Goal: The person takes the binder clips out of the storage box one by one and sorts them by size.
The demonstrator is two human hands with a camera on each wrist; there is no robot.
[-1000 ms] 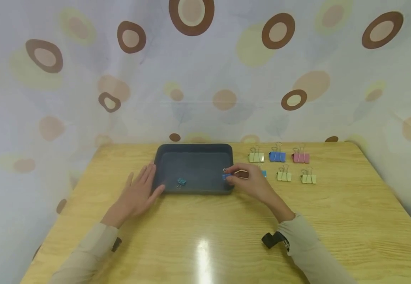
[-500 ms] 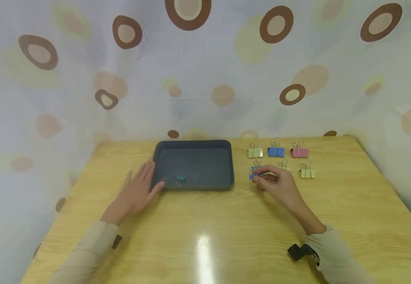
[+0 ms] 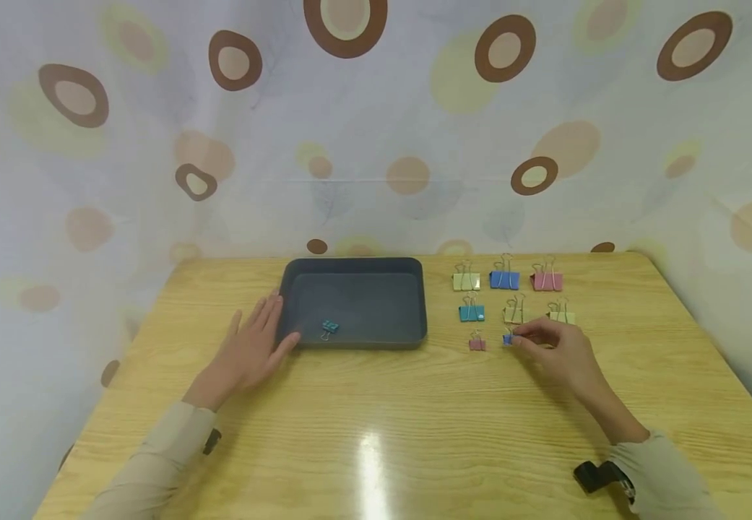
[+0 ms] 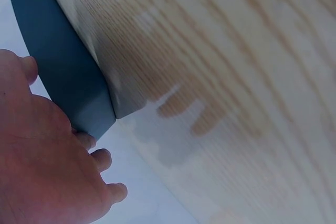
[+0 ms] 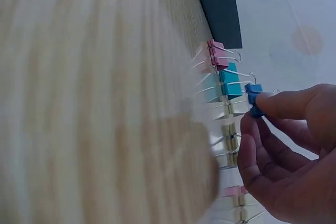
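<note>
In the head view, my right hand (image 3: 560, 354) pinches a small blue binder clip (image 3: 508, 339) between thumb and fingertips, low over or on the table; whether it touches the wood I cannot tell. The right wrist view shows the same blue clip (image 5: 254, 92) at the fingertips. A small pink binder clip (image 3: 477, 345) stands just left of it. My left hand (image 3: 245, 354) lies with extended fingers along the left side of a dark tray (image 3: 381, 344), thumb at its near corner. Inside the tray lies a small teal binder clip (image 3: 330, 326).
Behind the right hand, a middle row has a teal clip (image 3: 472, 313) and two pale yellow clips, one of them (image 3: 514, 313) beside the teal. The back row holds a pale yellow clip (image 3: 466, 282), a blue clip (image 3: 504, 280) and a pink clip (image 3: 547, 282). A patterned curtain (image 3: 408, 130) hangs behind.
My right hand has carried the small blue clip rightward from the tray's right rim to beside the small pink clip, which now shows. The left hand stays at the tray.
</note>
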